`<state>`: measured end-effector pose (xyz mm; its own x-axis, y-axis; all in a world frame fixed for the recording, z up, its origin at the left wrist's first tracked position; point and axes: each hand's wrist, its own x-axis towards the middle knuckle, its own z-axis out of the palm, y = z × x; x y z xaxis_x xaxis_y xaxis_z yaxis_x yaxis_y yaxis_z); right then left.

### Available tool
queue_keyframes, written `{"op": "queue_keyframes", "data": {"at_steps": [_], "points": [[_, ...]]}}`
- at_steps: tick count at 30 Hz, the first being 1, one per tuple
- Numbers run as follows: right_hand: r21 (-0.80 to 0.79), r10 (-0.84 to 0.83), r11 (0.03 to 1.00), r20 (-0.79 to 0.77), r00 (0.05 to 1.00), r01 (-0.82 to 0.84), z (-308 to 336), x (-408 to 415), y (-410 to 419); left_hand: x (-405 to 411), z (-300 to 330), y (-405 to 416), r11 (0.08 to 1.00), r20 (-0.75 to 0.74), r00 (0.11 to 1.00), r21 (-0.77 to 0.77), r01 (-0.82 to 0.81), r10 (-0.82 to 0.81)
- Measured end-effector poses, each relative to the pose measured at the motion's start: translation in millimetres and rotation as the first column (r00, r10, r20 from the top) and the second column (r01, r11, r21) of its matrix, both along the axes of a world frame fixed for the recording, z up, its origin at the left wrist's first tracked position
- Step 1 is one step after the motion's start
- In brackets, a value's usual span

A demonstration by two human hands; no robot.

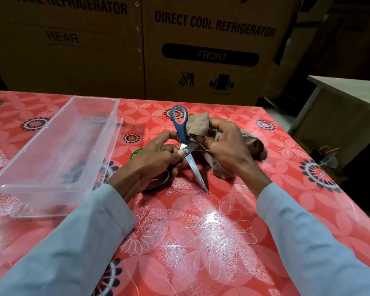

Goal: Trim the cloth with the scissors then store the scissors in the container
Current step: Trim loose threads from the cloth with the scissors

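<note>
Blue-handled scissors (pixel 181 124) stand nearly upright, one handle loop up, a steel blade pointing down with its tip touching the red flowered table (pixel 212 231). My left hand (pixel 152 161) grips them near the pivot. My right hand (pixel 226 144) holds a crumpled tan cloth (pixel 201 123) against the blades at the pivot; the rest of the cloth (pixel 256 146) trails onto the table at the right. A clear plastic container (pixel 58 146), holding nothing, sits at the left of my hands.
A black ring-shaped object (pixel 158 182) lies under my left hand, beside a green-and-yellow round label (pixel 136 153). Large cardboard refrigerator boxes (pixel 212 50) stand behind the table. A wooden side table (pixel 346 99) is at the right, past the table's edge.
</note>
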<state>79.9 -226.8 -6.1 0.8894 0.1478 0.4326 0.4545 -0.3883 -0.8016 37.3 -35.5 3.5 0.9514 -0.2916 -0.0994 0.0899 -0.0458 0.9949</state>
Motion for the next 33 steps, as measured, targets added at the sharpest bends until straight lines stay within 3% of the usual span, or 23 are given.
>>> {"op": "queue_keyframes", "data": {"at_steps": [4, 8, 10, 17, 21, 24, 33], "points": [[-0.098, -0.144, 0.982, 0.145, 0.979, 0.159, -3, -4, 4, 1, 0, -1, 1.0, -0.002, 1.0, -0.01, -0.013, 0.013], [-0.243, -0.222, 0.909, 0.402, 0.888, 0.338, -8, -4, 6, -1, 2, -1, 1.0, 0.002, 1.0, 0.008, -0.013, 0.013], [-0.252, -0.237, 0.892, 0.448, 0.862, 0.376, -7, -4, 6, -1, 1, -2, 1.0, 0.005, 1.0, 0.015, -0.017, 0.017], [0.004, -0.365, 0.924, 0.314, 0.876, 0.383, -2, 0, -8, -1, -1, -5, 0.998, 0.036, 0.998, 0.039, -0.048, 0.047], [-0.108, -0.229, 0.951, 0.39, 0.892, 0.291, 0, -6, -19, 0, -1, -6, 0.995, 0.046, 0.996, 0.062, -0.077, 0.074], [-0.213, -0.096, 0.96, 0.356, 0.93, 0.181, 1, -12, -20, 0, -2, -6, 0.993, 0.051, 0.994, 0.064, -0.097, 0.093], [-0.161, -0.087, 0.98, 0.18, 0.98, 0.116, -5, -6, -10, 0, -1, -4, 0.998, 0.031, 0.998, 0.024, -0.053, 0.052]]}}
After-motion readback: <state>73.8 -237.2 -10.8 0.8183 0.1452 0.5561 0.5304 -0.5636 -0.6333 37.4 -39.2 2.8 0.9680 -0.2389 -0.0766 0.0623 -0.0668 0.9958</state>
